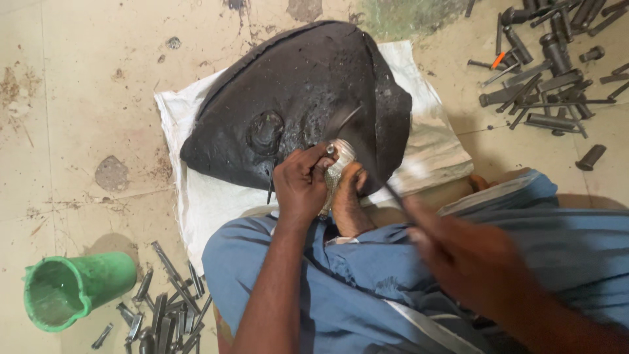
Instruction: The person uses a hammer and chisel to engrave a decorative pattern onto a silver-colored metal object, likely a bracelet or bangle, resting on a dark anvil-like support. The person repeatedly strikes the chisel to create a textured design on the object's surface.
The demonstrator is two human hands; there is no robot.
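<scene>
Scattered at one o'clock on the stained floor (98,92): a heap of dark steel punches and chisels (550,59), one with an orange mark. At seven o'clock, a green plastic cup (69,288) lying tilted, with more dark metal tools (164,308) strewn just beside it at six o'clock. Spread at centre, a white sack cloth (209,196) under a large black dome-shaped block (301,92), lumpy and matt, with a round dent near its lower middle. Pressed against the block's lower edge, at centre, a small silvery embossed metal piece (341,164), shiny and patterned, half hidden by fingers and by a bare foot (347,203) braced just below it. Left hand (301,180) closed around a thin punch (331,151), tip set on the silvery piece, knuckles covering much of it. Right hand (472,255) at four o'clock, blurred, curled around the handle of a slim hammer (367,154), head smeared by motion above the block's surface. Blue cloth garment (367,295) filling the lower frame, masking the legs and the near edge of the sack.
</scene>
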